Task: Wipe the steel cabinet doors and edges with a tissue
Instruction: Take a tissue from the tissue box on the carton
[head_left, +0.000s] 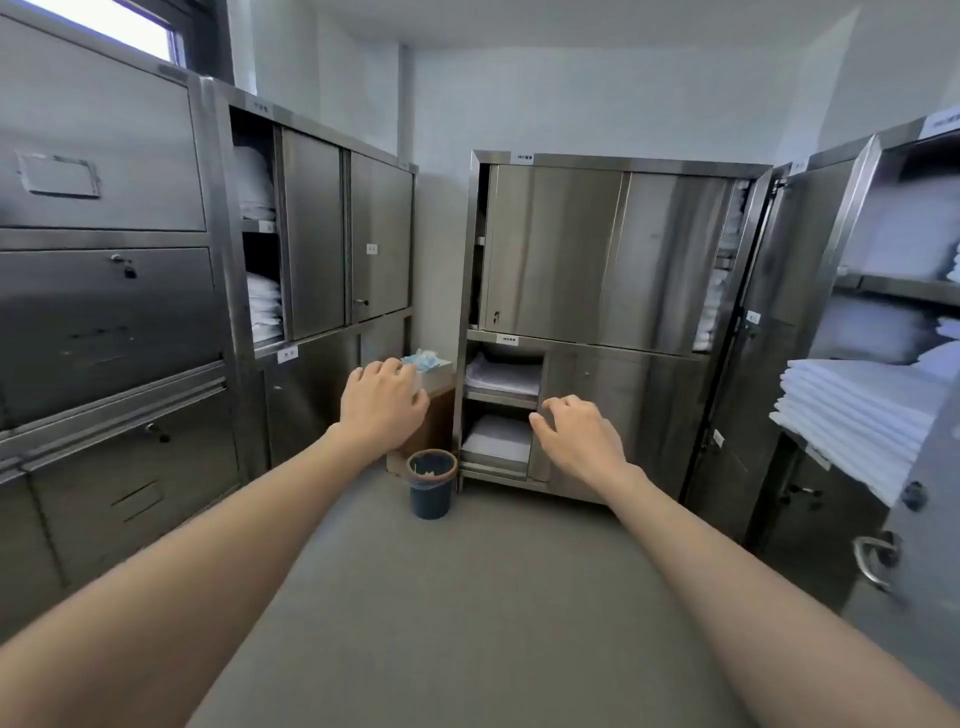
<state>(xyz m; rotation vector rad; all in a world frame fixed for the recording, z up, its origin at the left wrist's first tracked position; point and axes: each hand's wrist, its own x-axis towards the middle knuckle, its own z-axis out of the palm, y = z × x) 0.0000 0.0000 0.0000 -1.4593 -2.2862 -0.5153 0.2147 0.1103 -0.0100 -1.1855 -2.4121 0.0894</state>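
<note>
The steel cabinet (608, 322) stood upright at centre frame against the far wall, its long axis vertical and its doors facing the camera. Its two upper sliding doors (613, 254) were almost closed, leaving narrow gaps at the left and right edges; the lower left compartment was open on two shelves of folded white linen (501, 376). More steel cabinets lined the left of the frame, and another with an open door and stacked white sheets (857, 415) filled the right. Between these rows a strip of grey floor (467, 597) ran from the bottom of the frame to the centre cabinet's base.

A tissue box (428, 366) with pale blue tissue sticking up from its top sat on a brown stand in the gap left of the centre cabinet, just below centre frame. A dark blue bin (431, 483) stood on the floor in front of that stand, near the cabinet's lower left corner.

The left hand (382, 402) reached forward with loosely bent fingers at the near side of the tissue box; whether it touched the box could not be told. The right hand (579, 436) hung in the air before the lower cabinet front, fingers loosely curled and holding nothing.
</note>
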